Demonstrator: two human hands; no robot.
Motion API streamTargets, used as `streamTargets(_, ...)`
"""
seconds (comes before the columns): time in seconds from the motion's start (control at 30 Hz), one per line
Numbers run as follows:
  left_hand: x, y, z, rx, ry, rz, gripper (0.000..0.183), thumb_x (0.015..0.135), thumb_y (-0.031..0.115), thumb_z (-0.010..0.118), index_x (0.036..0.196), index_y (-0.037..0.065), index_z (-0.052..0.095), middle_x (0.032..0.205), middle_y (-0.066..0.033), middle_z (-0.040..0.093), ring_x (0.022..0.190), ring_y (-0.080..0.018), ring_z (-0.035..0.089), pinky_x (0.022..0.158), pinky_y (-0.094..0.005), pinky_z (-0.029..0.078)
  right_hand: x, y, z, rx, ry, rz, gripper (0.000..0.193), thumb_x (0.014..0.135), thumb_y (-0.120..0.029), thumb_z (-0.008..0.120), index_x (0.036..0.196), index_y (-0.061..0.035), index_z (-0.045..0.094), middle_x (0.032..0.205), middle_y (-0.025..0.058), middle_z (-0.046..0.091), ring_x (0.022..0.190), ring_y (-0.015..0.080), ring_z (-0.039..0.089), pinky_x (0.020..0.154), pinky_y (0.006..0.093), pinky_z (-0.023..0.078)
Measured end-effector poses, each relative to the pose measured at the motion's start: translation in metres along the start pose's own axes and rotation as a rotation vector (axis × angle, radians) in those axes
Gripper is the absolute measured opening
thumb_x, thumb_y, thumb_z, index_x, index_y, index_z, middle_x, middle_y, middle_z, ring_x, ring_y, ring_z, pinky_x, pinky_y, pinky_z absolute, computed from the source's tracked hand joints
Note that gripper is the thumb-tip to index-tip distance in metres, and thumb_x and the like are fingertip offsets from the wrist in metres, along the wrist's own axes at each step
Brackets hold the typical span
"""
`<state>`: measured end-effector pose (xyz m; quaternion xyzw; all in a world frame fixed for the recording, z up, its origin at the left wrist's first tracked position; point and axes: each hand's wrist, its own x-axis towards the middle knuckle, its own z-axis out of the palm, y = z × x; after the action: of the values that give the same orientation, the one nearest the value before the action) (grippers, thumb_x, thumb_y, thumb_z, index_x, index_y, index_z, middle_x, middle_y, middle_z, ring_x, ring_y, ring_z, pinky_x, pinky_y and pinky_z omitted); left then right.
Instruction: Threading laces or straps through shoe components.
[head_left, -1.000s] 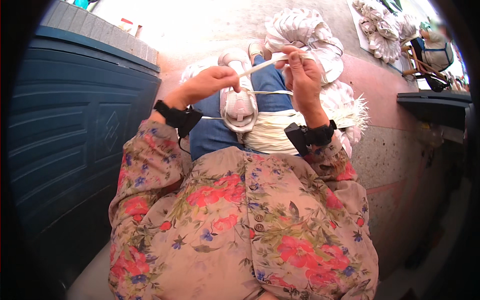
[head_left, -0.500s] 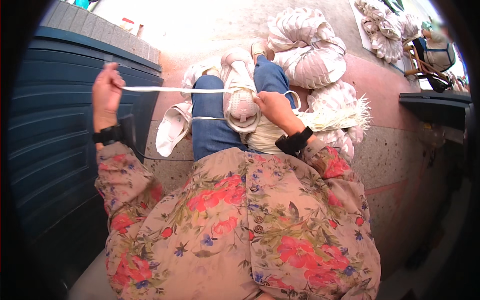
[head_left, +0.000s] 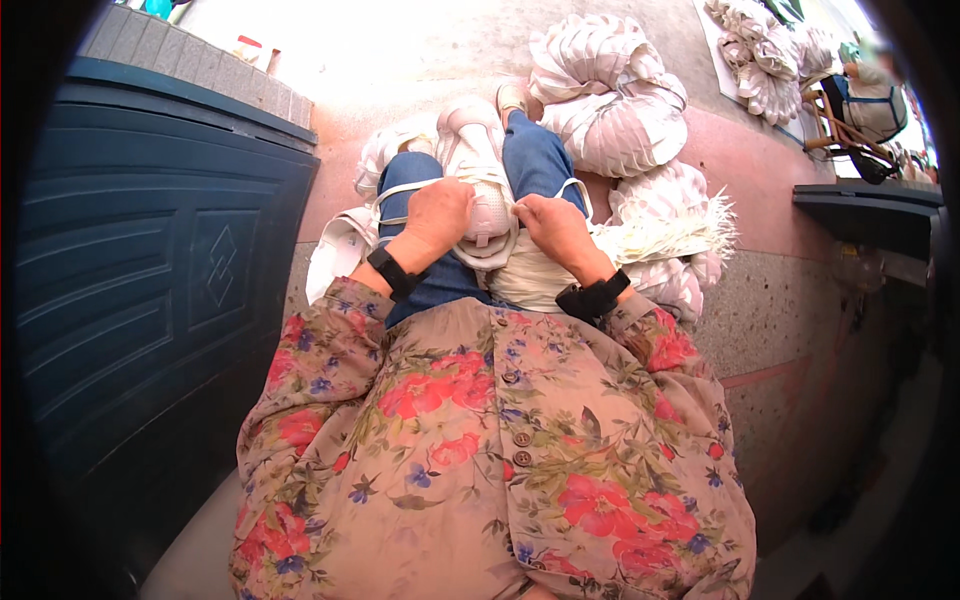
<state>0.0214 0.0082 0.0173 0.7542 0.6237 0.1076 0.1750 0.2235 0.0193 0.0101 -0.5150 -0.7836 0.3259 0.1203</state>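
Observation:
A white shoe (head_left: 487, 218) rests between my knees, its toe end near me. My left hand (head_left: 437, 215) is closed at the shoe's left side, gripping a white shoelace (head_left: 402, 187) that loops out over my left knee. My right hand (head_left: 556, 228) is closed in a pinch against the shoe's right edge; what its fingertips hold is hidden. Another lace loop (head_left: 584, 192) shows just beyond that hand. A bundle of off-white laces (head_left: 525, 280) lies across my right thigh, under my right wrist. A second white shoe (head_left: 337, 250) sits beside my left knee.
A dark blue panelled surface (head_left: 170, 220) stands close on my left. Large coils of white shoe parts (head_left: 610, 95) lie on the floor ahead, with more laces (head_left: 680, 235) at right. Farther right are a dark ledge (head_left: 865, 200) and a seated person (head_left: 880, 100).
My left hand has come from far left in to the shoe, and the lace that was stretched taut now hangs slack in a loop. The right hand has stayed almost in place.

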Motion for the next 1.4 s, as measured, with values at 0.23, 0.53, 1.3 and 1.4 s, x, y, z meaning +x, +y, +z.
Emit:
streamTargets(0.23,-0.006,0.005,0.0,0.117,0.004,-0.057,0.015,0.077,0.015,0.054,0.074,0.003,0.063,0.071,-0.0174,0.061,0.069,-0.0363,0.061,0.061,-0.0425,0.05,0.007,0.0,-0.015,0.227,0.36,-0.048,0.015,0.084,-0.016,0.056,0.091,-0.004,0.062,0.085,0.0148,0.063,0.082,0.0334,0.06,0.07,0.0398,0.047)
streamTargets(0.53,0.01,-0.019,0.002,-0.879,-0.251,-0.387,0.015,0.075,0.012,0.065,0.079,-0.002,0.065,0.066,-0.0032,0.061,0.059,-0.0101,0.055,0.053,-0.0252,0.044,0.02,-0.015,0.023,0.409,0.157,0.046,0.024,0.08,-0.009,0.062,0.103,0.0002,0.059,0.093,0.0192,0.064,0.088,0.0273,0.064,0.075,0.0325,0.049)
streamTargets(1.3,0.003,0.002,0.011,-0.046,0.023,-0.085,0.017,0.077,0.018,0.06,0.077,0.001,0.064,0.075,-0.0204,0.062,0.074,-0.0363,0.061,0.066,-0.0427,0.047,0.032,-0.01,0.037,0.691,0.136,0.144,0.027,0.079,-0.009,0.059,0.104,0.0006,0.058,0.079,0.0018,0.057,0.073,0.0075,0.051,0.068,0.0219,0.044)
streamTargets(1.4,0.008,0.0,0.014,-0.353,0.004,-0.216,0.017,0.075,0.017,0.062,0.075,0.001,0.064,0.072,-0.0192,0.062,0.072,-0.0356,0.061,0.065,-0.0423,0.048,0.034,-0.007,0.036,0.719,0.092,0.143,0.027,0.078,-0.01,0.059,0.104,0.001,0.058,0.08,0.0047,0.058,0.074,0.011,0.054,0.069,0.0243,0.044)
